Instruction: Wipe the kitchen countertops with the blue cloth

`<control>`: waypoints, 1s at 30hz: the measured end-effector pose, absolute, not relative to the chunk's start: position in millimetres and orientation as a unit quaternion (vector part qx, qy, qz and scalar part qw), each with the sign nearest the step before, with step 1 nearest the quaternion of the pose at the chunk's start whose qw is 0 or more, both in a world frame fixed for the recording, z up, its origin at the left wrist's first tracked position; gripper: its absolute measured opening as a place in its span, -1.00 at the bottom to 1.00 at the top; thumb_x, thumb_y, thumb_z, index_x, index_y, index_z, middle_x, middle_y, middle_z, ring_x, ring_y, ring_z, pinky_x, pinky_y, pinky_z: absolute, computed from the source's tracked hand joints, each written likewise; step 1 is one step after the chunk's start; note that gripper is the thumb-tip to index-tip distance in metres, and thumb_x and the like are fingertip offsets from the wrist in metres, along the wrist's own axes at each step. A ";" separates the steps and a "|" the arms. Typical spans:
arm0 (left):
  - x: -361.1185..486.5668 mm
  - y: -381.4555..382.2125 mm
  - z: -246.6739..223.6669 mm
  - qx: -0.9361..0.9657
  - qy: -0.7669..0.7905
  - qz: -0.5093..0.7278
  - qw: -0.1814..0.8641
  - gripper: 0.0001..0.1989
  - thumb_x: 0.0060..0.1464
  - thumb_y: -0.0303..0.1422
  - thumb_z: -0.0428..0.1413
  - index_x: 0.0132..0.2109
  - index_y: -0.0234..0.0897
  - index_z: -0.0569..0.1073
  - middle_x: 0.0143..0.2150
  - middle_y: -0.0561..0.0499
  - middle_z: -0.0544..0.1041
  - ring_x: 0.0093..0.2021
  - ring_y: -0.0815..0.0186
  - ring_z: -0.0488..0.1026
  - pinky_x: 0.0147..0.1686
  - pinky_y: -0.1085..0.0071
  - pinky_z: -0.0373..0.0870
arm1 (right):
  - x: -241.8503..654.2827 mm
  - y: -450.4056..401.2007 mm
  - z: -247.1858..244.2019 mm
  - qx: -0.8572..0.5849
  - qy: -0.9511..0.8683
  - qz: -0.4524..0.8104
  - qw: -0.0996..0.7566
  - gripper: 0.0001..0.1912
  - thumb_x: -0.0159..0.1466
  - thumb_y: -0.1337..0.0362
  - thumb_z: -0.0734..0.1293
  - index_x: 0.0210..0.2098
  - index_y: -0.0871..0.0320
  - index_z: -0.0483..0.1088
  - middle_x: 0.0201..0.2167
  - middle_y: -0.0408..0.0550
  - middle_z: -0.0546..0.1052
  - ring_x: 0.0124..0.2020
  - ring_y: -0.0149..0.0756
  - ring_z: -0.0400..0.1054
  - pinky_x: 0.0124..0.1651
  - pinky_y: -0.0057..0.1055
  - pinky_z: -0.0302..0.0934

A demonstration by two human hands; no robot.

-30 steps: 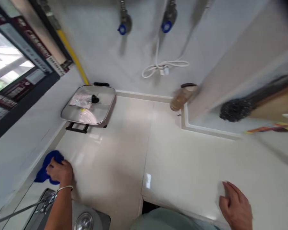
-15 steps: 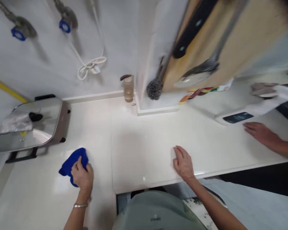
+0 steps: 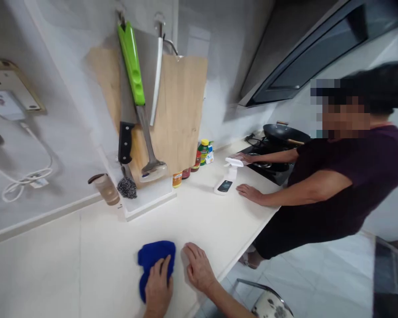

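My left hand [image 3: 159,285] presses a blue cloth [image 3: 157,254] down on the white countertop [image 3: 199,216]. Its fingers bend over the cloth, which spreads out ahead of them. Just to the right, my right hand [image 3: 199,268] rests on the bare counter, fingers stretched out and holding nothing. A small gap lies between it and the cloth.
A white spray bottle [image 3: 230,179] stands beside a co-worker's hand [image 3: 252,193]. A cutting board [image 3: 179,106], a knife [image 3: 125,143] and a ladle [image 3: 149,154] hang on the wall. Several condiment jars [image 3: 195,163] and a wok [image 3: 281,134] are farther back. A stool [image 3: 272,304] is below.
My left hand and the cloth have moved along the counter to the right, close to my right hand. The view has swung right and up, bringing the co-worker and stove in.
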State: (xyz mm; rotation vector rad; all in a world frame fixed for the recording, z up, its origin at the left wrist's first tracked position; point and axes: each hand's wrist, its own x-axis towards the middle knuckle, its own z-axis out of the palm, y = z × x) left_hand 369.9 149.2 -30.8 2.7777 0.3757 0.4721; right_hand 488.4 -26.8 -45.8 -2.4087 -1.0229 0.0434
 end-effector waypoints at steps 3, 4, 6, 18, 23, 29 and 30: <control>390.7 111.8 -27.0 0.969 0.093 0.120 0.196 -0.32 0.04 -0.55 0.06 0.31 -0.07 0.38 0.16 -0.12 0.49 0.10 0.06 0.45 0.14 0.15 0.48 | 488.9 -28.8 -50.2 -0.880 -0.379 -0.004 0.287 -0.21 0.05 0.42 0.20 0.31 0.27 0.24 0.32 0.19 0.25 0.34 0.02 0.10 0.38 0.04 0.05; 393.6 104.4 -24.5 0.967 0.099 0.113 0.203 -0.32 0.04 -0.54 0.05 0.32 -0.08 0.37 0.19 -0.14 0.47 0.13 0.04 0.43 0.16 0.12 0.46 | 488.6 -29.3 -52.8 -0.878 -0.377 -0.014 0.294 -0.22 0.06 0.43 0.19 0.30 0.29 0.25 0.32 0.21 0.26 0.33 0.02 0.11 0.37 0.04 0.07; 392.9 98.5 -19.1 0.966 0.097 0.091 0.220 -0.31 0.06 -0.53 0.06 0.35 -0.08 0.33 0.23 -0.15 0.45 0.17 0.04 0.41 0.19 0.11 0.44 | 487.9 -29.9 -58.1 -0.876 -0.372 -0.036 0.304 -0.27 0.09 0.45 0.16 0.28 0.30 0.26 0.30 0.22 0.29 0.32 0.01 0.14 0.35 0.05 0.10; 252.6 175.7 -23.2 0.957 0.120 0.070 0.253 -0.28 -0.01 -0.55 0.09 0.33 -0.07 0.35 0.16 -0.16 0.50 0.18 0.08 0.44 0.25 0.07 0.41 | 485.9 -37.9 -63.8 -0.866 -0.410 -0.110 0.263 -0.37 0.20 0.47 0.13 0.28 0.26 0.21 0.25 0.16 0.33 0.28 -0.08 0.20 0.28 -0.07 0.20; 203.7 213.0 -2.7 0.885 0.285 0.185 0.319 -0.48 0.06 -0.43 0.07 0.18 -0.08 0.52 0.12 -0.14 0.54 0.16 0.09 0.47 0.26 0.10 0.40 | 485.9 -41.6 -69.7 -0.863 -0.424 -0.125 0.244 -0.40 0.27 0.43 0.12 0.31 0.21 0.15 0.25 0.15 0.32 0.26 -0.05 0.23 0.24 -0.05 0.24; 190.3 248.9 47.5 0.574 0.491 0.279 0.593 -0.64 -0.03 -0.16 0.28 -0.08 -0.20 0.59 -0.07 -0.14 0.63 0.10 -0.01 0.51 0.24 0.01 0.39 | 487.6 -44.7 -79.5 -0.860 -0.432 -0.131 0.237 -0.37 0.28 0.38 0.13 0.35 0.18 0.11 0.24 0.17 0.34 0.25 -0.01 0.26 0.22 -0.02 0.27; 191.0 253.2 56.4 0.550 0.501 0.282 0.606 -0.58 0.03 -0.06 0.25 -0.05 -0.24 0.57 -0.11 -0.16 0.64 0.02 -0.01 0.55 0.15 0.01 0.47 | 488.2 -45.2 -81.5 -0.859 -0.433 -0.132 0.238 -0.37 0.28 0.36 0.14 0.36 0.18 0.10 0.24 0.18 0.34 0.24 -0.01 0.26 0.22 -0.02 0.28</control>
